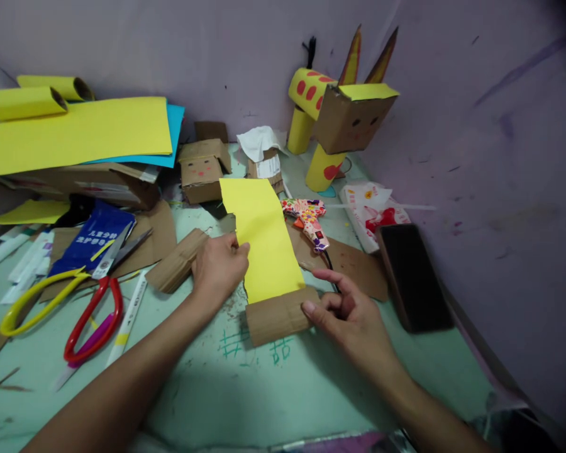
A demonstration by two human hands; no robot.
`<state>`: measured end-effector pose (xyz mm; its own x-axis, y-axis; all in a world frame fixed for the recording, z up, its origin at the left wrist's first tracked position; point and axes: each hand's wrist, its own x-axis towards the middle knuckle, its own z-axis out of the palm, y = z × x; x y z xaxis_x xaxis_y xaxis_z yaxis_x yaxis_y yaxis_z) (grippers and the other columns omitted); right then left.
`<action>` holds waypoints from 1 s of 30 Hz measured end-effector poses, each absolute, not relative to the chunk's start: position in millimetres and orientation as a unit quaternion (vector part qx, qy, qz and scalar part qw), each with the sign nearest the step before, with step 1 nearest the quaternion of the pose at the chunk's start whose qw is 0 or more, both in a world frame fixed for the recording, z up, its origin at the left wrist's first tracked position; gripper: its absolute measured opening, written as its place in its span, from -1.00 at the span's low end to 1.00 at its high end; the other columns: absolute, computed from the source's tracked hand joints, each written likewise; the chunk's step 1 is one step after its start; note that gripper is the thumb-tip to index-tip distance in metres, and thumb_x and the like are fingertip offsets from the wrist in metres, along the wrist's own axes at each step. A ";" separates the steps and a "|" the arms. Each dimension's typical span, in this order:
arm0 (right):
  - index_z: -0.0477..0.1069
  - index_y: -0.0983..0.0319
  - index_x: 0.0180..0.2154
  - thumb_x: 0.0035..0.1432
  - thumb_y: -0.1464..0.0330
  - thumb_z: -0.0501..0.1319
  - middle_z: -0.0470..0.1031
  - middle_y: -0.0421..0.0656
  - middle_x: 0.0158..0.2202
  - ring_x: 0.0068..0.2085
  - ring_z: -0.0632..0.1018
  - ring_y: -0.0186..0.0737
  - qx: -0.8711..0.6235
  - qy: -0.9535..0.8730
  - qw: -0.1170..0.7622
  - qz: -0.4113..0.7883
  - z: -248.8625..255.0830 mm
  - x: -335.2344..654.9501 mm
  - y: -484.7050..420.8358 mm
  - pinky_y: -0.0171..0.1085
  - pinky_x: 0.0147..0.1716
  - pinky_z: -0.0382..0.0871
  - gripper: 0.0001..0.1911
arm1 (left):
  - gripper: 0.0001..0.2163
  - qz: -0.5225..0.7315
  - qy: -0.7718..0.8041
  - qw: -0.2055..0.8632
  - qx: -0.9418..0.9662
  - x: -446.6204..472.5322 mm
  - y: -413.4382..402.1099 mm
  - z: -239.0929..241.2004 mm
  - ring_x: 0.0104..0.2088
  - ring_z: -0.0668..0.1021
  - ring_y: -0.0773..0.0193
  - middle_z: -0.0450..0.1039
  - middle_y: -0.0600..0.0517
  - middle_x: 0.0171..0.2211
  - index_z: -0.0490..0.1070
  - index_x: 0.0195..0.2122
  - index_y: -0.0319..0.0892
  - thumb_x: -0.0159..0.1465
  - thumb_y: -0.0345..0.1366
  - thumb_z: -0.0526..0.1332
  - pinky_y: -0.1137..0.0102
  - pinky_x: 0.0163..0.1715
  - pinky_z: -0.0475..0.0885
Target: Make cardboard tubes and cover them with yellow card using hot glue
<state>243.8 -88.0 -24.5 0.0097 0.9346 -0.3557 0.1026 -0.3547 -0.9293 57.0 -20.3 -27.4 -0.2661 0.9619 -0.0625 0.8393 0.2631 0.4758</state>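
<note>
A strip of yellow paper (266, 242) stands over the middle of the table, its lower edge against a brown cardboard tube (278, 316). My left hand (221, 267) is closed on the paper's left edge, thumb on top. At the tube's right end, my right hand (346, 308) grips with the thumb in front and the index finger stretched out above; its other fingers are partly hidden. A second cardboard tube (177, 261) lies just left of my left hand. Behind the paper rests a flower-patterned glue gun (309, 220).
At the back stands a yellow-and-cardboard animal figure (353, 116) with pointed ears. A phone (414, 277) lies on the right. Red-handled scissors (94, 321) and yellow-handled scissors (42, 302) lie left. Yellow sheets (85, 135) top a box, and a small face-drawn box (202, 173) sits behind.
</note>
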 end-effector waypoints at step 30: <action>0.30 0.27 -0.13 -0.14 0.29 0.33 0.23 -0.43 -0.73 -0.65 0.22 -0.40 -0.584 -0.400 0.408 0.578 -28.6 242.8 -74.8 -0.37 -0.58 0.02 -0.51 | -0.41 0.224 0.604 0.037 0.764 49.5 -120.6 -48.9 -0.02 0.36 -0.05 0.27 -0.22 -0.04 0.03 0.10 -0.24 0.05 -0.37 0.22 0.10 -0.03 0.29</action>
